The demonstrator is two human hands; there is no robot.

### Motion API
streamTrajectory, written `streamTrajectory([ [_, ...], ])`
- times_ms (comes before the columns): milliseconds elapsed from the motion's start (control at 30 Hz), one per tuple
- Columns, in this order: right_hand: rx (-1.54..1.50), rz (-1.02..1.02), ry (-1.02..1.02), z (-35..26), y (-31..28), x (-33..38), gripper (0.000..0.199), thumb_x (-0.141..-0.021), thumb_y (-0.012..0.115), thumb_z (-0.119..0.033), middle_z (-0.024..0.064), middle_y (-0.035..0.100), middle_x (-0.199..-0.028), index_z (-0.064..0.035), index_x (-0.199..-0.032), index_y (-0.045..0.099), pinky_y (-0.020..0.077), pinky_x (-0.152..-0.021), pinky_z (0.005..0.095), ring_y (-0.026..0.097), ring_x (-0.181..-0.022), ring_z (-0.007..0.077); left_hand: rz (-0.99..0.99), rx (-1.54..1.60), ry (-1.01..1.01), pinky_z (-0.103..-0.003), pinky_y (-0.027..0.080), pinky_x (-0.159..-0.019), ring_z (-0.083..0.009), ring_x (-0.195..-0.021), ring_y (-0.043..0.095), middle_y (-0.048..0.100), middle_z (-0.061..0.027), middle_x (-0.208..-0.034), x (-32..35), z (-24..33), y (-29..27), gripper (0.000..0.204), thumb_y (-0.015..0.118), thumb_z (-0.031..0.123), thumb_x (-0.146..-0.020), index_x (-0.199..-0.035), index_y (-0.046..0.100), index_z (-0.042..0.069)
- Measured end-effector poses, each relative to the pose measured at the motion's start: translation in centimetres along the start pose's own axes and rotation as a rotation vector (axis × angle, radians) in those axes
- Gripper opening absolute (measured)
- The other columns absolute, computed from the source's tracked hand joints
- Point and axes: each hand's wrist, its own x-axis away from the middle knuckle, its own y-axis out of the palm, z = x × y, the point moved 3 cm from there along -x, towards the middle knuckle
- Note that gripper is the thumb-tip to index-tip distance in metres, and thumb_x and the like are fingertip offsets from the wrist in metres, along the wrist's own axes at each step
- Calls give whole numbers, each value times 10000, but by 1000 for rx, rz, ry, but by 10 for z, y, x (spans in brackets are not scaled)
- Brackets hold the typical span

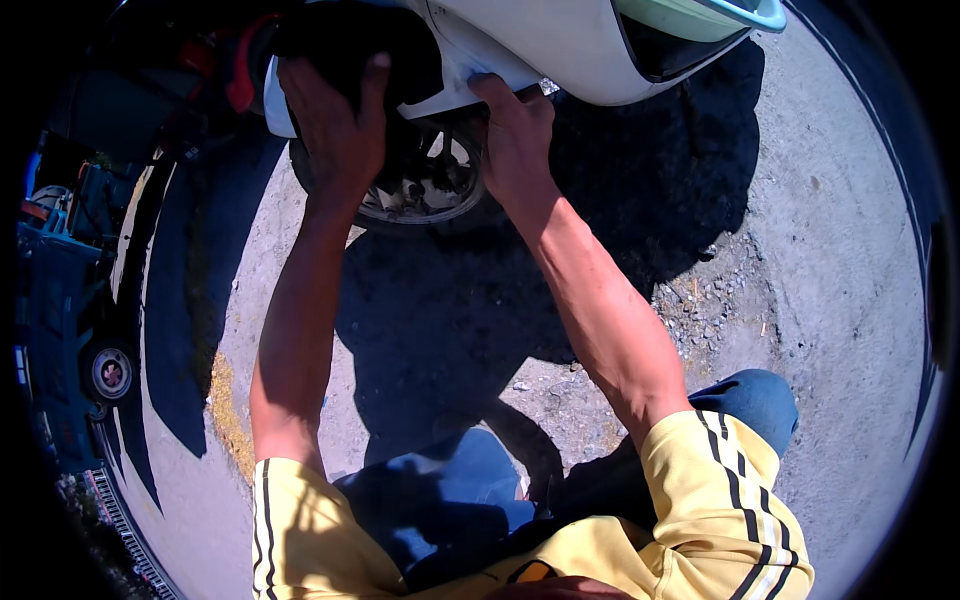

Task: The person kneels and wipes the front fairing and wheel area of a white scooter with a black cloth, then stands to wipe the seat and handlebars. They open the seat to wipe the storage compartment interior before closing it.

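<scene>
Head view: left hand (335, 125) grips the black seat (345, 40), right hand (515, 135) clutches the white panel (560, 50) above the wheel (425, 175).

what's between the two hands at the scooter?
In the head view, the wheel under the white body panel sits between the left hand and the right hand.

Your short yellow sleeves (700, 480) with dark and white stripes running down each shoulder, your forearms bare below them, your blue denim jeans (450, 500) over both knees, no gloves on your left hand (335, 120) or right hand (515, 130)
</scene>
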Motion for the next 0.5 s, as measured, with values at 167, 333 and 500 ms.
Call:
streamTrajectory([
  [167,-35,39,-18,5,-3,4,495,-822,734,-41,122,659,-1151,119,-1257,560,492,-966,314,629,-1038,183,-1,-23,2,-486,284,-1202,-443,-1403,401,400,-317,-1469,0,-3,-3,872,690,486,-996,-1516,306,-99],
  [333,46,57,-8,3,-4,-2,459,-827,727,-43,120,664,-1119,116,-1229,573,488,-942,304,621,-1023,166,-9,-19,-14,-488,290,-1196,-441,-1394,406,399,-320,-1458,-1,-1,-1,866,689,489,-996,-1505,312,-103],
  [500,28,44,-27,2,0,1,438,-828,730,-52,115,665,-1107,115,-1207,585,487,-935,305,615,-1008,158,-7,2,-2,-545,311,-1170,-504,-1362,401,398,-339,-1417,0,-4,-2,881,714,486,-973,-1464,328,-134],
])
